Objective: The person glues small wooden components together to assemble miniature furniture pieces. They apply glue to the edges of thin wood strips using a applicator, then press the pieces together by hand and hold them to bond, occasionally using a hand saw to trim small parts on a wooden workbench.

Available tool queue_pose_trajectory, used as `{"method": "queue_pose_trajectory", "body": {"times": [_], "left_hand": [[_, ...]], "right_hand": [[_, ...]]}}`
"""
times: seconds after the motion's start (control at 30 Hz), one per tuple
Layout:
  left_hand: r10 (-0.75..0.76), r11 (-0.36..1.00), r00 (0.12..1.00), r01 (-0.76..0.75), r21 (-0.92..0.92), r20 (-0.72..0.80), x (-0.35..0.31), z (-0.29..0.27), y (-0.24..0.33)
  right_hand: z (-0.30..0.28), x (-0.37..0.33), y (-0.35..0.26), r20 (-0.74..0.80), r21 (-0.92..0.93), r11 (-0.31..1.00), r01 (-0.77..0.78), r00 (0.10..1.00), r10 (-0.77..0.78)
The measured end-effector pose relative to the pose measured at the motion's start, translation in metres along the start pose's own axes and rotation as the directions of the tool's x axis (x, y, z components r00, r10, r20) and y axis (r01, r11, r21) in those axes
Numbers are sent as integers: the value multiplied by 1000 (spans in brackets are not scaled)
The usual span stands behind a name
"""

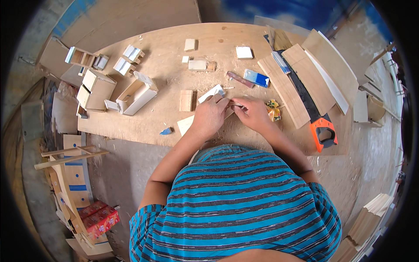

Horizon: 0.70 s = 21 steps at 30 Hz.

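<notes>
My left hand (210, 114) and my right hand (252, 113) meet over the near middle of the wooden worktable (166, 56). Both hands have their fingers closed in a pinch, with a small thin piece (238, 105) showing at the right fingertips. Most of what they grip is hidden by the fingers. A white-faced block (211, 93) lies just beyond my left hand, and a pale flat wood piece (185, 125) sticks out beside its wrist. To the left stands a small wooden block (186, 101). Close to my right hand is a yellow patterned item (273, 110).
A handsaw with an orange handle (324, 132) lies at the right among wooden boards (283, 91). Small wooden boxes (96, 91) stand at the left. Farther back are a reddish bar (239, 79) and a blue-and-white block (256, 78). A blue scrap (166, 131) lies near the front edge.
</notes>
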<state>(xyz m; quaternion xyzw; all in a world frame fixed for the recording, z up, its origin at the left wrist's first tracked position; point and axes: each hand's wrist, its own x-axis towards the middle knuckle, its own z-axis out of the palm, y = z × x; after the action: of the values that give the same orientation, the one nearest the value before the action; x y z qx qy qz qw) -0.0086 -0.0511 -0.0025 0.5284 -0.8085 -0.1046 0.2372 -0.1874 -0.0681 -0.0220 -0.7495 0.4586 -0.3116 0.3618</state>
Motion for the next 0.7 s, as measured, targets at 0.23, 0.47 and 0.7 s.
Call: {"method": "queue_pose_trajectory", "body": {"times": [0.23, 0.47, 0.7], "left_hand": [[-21, 998, 999, 22, -56, 24, -2, 2, -5], [-17, 1000, 999, 17, 2, 38, -4, 4, -1], [-41, 999, 999, 41, 7, 31, -8, 11, -4]], "right_hand": [[-7, 1, -4, -43, -152, 966, 211, 975, -219], [0, 0, 0, -43, -236, 933, 271, 957, -288], [2, 1, -1, -9, -253, 938, 238, 969, -248]]}}
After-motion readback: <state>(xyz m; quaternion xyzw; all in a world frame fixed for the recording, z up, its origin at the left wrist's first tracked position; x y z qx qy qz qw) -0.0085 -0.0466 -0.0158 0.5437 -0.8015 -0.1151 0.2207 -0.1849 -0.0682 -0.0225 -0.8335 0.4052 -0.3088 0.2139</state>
